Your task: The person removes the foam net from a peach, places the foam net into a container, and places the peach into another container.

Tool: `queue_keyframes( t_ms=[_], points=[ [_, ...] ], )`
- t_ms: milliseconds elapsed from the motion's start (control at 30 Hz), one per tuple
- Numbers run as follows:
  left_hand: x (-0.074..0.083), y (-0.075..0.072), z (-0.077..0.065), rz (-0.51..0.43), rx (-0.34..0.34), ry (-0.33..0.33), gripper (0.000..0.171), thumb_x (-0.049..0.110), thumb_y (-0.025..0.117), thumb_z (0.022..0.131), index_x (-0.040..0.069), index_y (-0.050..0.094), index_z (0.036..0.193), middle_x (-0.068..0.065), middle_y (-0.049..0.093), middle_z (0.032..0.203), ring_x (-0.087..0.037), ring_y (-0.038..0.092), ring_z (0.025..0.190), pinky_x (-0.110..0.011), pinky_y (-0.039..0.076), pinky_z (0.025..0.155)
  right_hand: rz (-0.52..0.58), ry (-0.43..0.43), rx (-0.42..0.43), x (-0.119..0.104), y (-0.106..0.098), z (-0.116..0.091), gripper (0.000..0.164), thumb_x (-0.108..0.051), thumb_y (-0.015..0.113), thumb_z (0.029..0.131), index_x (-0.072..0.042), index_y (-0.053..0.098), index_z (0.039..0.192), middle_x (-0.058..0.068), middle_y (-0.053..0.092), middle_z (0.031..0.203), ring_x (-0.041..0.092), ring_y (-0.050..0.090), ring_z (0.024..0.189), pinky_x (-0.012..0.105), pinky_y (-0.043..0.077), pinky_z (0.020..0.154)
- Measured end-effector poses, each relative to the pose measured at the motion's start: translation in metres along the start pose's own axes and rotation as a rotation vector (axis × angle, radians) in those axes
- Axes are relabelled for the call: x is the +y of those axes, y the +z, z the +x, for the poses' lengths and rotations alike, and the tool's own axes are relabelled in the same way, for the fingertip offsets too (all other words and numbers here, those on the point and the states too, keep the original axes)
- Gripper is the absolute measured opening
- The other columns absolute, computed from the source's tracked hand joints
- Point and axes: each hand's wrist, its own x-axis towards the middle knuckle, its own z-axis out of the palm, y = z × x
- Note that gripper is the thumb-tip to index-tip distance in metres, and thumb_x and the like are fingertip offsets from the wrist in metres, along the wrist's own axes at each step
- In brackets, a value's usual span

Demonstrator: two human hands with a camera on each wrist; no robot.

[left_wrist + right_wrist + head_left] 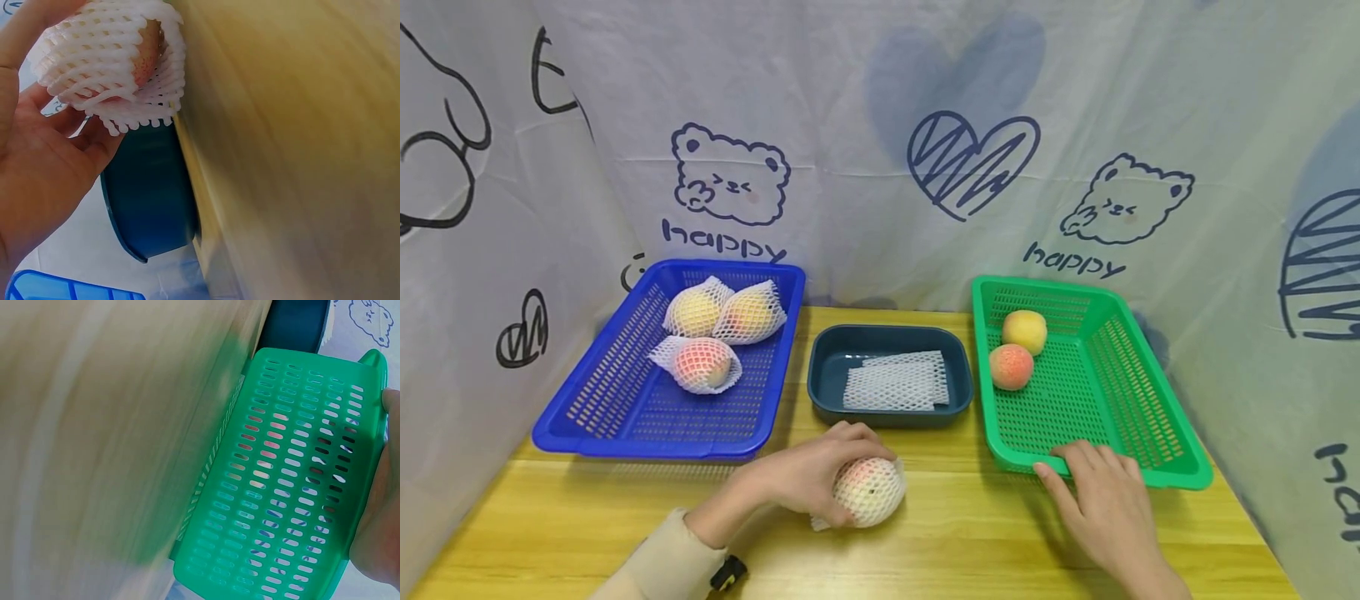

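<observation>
Fingers [1081, 460] apparently on basket [1172, 478] of peaches [1011, 367]

wood-grain table [970, 542] w/ blue basket [700, 427], dk teal tray [891, 418] & green basket [1090, 400] on it (tray btwn baskets).

Soft, bright light is falling fairly evenly across the head view, leaving faint shadows on the wooden table [1000, 550], while the printed curtain [850, 108] is looking stretched toward the side edges. The left wrist view is running dimmer, the table's grain blurring. In the right wrist view, pale glare is streaking the blurred table, and the green plastic basket [365, 444] is tinting it hazily.
</observation>
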Motion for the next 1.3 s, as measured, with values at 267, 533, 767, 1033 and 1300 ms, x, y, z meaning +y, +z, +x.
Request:
queue_keyframes(
  t_ms=[267, 533, 767, 1033, 1300],
  points=[
    [-0.002, 0.001, 0.000, -0.005, -0.013, -0.018, 0.085, 0.015, 0.091, 0.067, 0.027, 0.059, 0.145, 0.008, 0.053, 0.137, -0.013, 0.046, 0.126, -0.037, 0.048, 0.104, 0.009, 0.000, 0.004, -0.001, 0.000, 0.000, 0.030, -0.038, 0.064, 0.103, -0.010, 0.072, 0.109, 0.007, 0.071, 0.107, 0.033, 0.065, 0.099, 0.054, 0.045, 0.080],
    [-0.003, 0.004, -0.002, -0.020, -0.012, -0.035, 0.091, 0.020, 0.091, 0.072, 0.015, 0.050, 0.152, 0.008, 0.055, 0.144, -0.014, 0.046, 0.128, -0.039, 0.048, 0.106, 0.015, 0.002, 0.017, -0.001, 0.000, -0.001, 0.030, -0.039, 0.064, 0.103, -0.010, 0.072, 0.107, 0.007, 0.071, 0.106, 0.034, 0.065, 0.099, 0.052, 0.044, 0.079],
    [-0.001, 0.005, -0.005, -0.015, 0.002, -0.032, 0.089, 0.022, 0.091, 0.074, 0.014, 0.050, 0.152, 0.006, 0.055, 0.148, -0.016, 0.045, 0.131, -0.041, 0.047, 0.109, 0.020, 0.009, 0.012, -0.001, 0.000, -0.001, 0.031, -0.039, 0.065, 0.103, -0.010, 0.073, 0.107, 0.007, 0.072, 0.106, 0.034, 0.065, 0.099, 0.054, 0.044, 0.079],
    [0.005, 0.002, -0.012, 0.002, 0.061, -0.014, 0.087, 0.028, 0.091, 0.076, 0.014, 0.051, 0.152, 0.005, 0.051, 0.153, -0.017, 0.043, 0.138, -0.045, 0.044, 0.113, 0.034, 0.021, -0.017, -0.002, -0.002, 0.000, 0.032, -0.039, 0.064, 0.103, -0.010, 0.073, 0.110, 0.007, 0.072, 0.108, 0.034, 0.065, 0.100, 0.055, 0.044, 0.081],
    [0.020, -0.010, -0.034, 0.003, 0.284, -0.004, 0.076, 0.032, 0.084, 0.086, 0.030, 0.048, 0.154, 0.010, 0.046, 0.155, -0.017, 0.042, 0.144, -0.051, 0.043, 0.114, 0.105, 0.062, -0.061, -0.007, -0.009, 0.003, 0.035, -0.041, 0.062, 0.104, -0.012, 0.070, 0.123, 0.009, 0.070, 0.122, 0.037, 0.063, 0.112, 0.060, 0.040, 0.092]
  ],
)
